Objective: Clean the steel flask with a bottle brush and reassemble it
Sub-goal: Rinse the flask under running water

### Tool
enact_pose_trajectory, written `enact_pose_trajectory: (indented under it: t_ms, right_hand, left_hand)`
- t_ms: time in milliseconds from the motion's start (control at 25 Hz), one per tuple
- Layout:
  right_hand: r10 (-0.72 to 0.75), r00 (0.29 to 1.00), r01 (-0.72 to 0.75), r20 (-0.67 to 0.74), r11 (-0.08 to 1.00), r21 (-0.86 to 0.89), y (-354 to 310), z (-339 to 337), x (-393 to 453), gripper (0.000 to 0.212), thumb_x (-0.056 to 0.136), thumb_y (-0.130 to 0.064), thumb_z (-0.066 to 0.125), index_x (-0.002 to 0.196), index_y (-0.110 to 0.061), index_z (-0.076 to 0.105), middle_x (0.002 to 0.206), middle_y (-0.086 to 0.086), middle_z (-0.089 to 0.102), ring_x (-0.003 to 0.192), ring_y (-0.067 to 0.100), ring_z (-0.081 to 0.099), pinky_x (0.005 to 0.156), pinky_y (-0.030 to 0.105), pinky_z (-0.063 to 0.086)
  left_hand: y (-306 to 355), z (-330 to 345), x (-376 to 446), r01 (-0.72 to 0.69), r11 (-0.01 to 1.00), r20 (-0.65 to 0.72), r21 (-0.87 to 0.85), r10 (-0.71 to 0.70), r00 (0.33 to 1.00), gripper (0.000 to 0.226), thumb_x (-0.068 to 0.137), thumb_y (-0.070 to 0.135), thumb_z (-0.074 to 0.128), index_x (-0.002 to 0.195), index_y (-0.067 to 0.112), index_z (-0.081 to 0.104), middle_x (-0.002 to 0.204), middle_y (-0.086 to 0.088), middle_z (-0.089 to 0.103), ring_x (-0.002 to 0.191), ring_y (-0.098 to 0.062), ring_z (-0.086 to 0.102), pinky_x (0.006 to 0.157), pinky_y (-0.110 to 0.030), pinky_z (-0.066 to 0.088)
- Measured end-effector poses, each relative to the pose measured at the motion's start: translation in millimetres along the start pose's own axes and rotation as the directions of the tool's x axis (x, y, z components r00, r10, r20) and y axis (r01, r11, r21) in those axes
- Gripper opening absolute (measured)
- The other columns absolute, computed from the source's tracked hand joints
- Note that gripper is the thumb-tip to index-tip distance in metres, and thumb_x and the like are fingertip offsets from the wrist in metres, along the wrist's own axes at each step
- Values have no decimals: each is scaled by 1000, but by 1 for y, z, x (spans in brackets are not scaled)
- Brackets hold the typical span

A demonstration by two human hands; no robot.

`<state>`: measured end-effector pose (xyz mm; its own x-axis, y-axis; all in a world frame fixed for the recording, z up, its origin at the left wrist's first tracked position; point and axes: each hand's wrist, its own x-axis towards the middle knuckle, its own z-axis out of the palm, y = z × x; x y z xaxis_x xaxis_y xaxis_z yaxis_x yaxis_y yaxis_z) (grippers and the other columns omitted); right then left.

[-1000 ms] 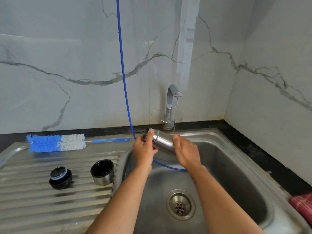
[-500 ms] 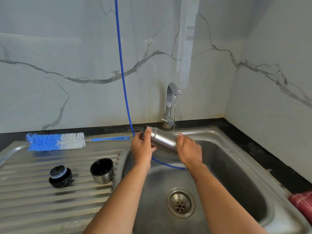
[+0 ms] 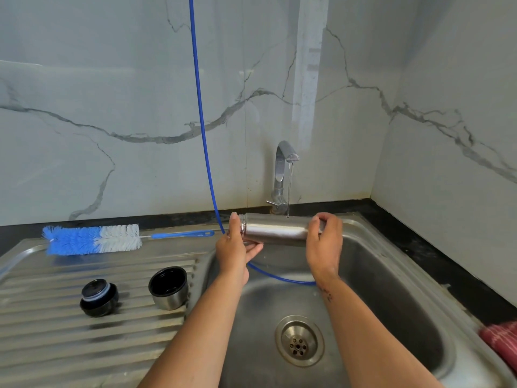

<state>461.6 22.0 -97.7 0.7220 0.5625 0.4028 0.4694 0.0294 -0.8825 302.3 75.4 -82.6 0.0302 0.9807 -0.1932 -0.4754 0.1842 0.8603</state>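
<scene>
The steel flask (image 3: 275,230) lies level over the sink basin, its open mouth to the left, under a thin stream from the tap (image 3: 283,175). My left hand (image 3: 236,246) grips its neck end and my right hand (image 3: 324,242) grips its base end. The blue and white bottle brush (image 3: 93,240) lies on the back of the draining board. A black stopper (image 3: 98,297) and the steel cup lid (image 3: 168,287), open side up, stand on the ribbed board.
A blue hose (image 3: 200,107) hangs down the marble wall and curves into the sink (image 3: 391,303) behind my hands. The drain (image 3: 299,340) lies below. A red cloth (image 3: 500,341) sits at the right edge.
The flask has turned from a slant to level, and my right hand has slid along it to the base end. The water now lands on its side.
</scene>
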Motion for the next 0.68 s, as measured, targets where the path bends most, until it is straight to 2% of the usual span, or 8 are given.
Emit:
enact_pose_trajectory:
  t_ms: [40, 120, 240, 320, 440, 520, 600, 680]
  right_hand:
    - [24, 999, -23, 30, 999, -43, 4, 1, 0, 24, 106, -33, 42, 116, -20, 59, 119, -2, 57, 103, 12, 56, 90, 32, 48]
    - [81, 990, -48, 112, 961, -273, 10, 3, 0, 37, 108, -38, 31, 114, -19, 62, 120, 2, 60, 106, 20, 56, 99, 45, 46]
    - [2, 981, 98, 195, 859, -502, 1, 13, -3, 53, 108, -43, 18, 112, -19, 65, 117, 4, 65, 115, 27, 58, 108, 58, 38]
    - [-206, 928, 330, 310, 841, -429, -18, 23, -12, 55, 107, -44, 12, 102, -23, 63, 103, 2, 69, 102, 27, 63, 102, 52, 43]
    - [-424, 821, 537, 381, 801, -265, -36, 25, -20, 50, 109, -42, 20, 117, -22, 65, 110, -1, 70, 100, 21, 62, 93, 43, 46]
    - [-413, 839, 517, 355, 808, -281, -24, 16, -15, 47, 110, -40, 23, 115, -21, 66, 107, -1, 69, 96, 20, 60, 93, 42, 47]
    - [-262, 921, 364, 290, 844, -393, -4, 5, -6, 51, 110, -42, 19, 100, -21, 65, 95, 1, 66, 90, 22, 60, 94, 46, 48]
    - [-137, 967, 229, 214, 836, -498, 2, 4, -2, 55, 108, -41, 18, 98, -17, 67, 96, 6, 68, 92, 28, 62, 99, 50, 46]
  left_hand:
    - [0, 0, 0, -31, 1000, -12, -4, 31, 999, 41, 95, 54, 62, 105, 14, 64, 110, -15, 69, 96, -32, 72, 66, -36, 64]
    - [1, 0, -1, -110, 994, -2, 29, 110, 994, 31, 97, 47, 64, 98, 17, 65, 104, -12, 71, 96, -29, 71, 67, -35, 63]
    - [-7, 2, -5, -165, 983, 76, 75, 159, 984, 25, 100, 39, 63, 101, 15, 67, 103, -12, 75, 98, -26, 73, 67, -34, 63]
    - [-14, 6, -9, -183, 977, 120, 113, 170, 978, 21, 100, 34, 64, 99, 13, 69, 98, -12, 76, 95, -27, 74, 68, -34, 63]
    - [-15, 8, -10, -253, 956, 124, 146, 236, 964, 21, 100, 31, 64, 94, 12, 71, 92, -15, 75, 92, -30, 73, 75, -41, 64]
    - [-10, 2, -5, -271, 956, 118, 108, 258, 959, 20, 101, 30, 63, 97, 12, 70, 97, -17, 75, 97, -31, 73, 80, -46, 63]
    - [-6, -2, -3, -278, 955, 98, 100, 269, 958, 17, 101, 29, 62, 98, 13, 69, 99, -14, 75, 99, -28, 73, 80, -44, 63]
    - [-7, 0, -5, -289, 950, 120, 118, 275, 954, 16, 101, 28, 63, 96, 14, 69, 96, -11, 76, 99, -27, 74, 80, -44, 63]
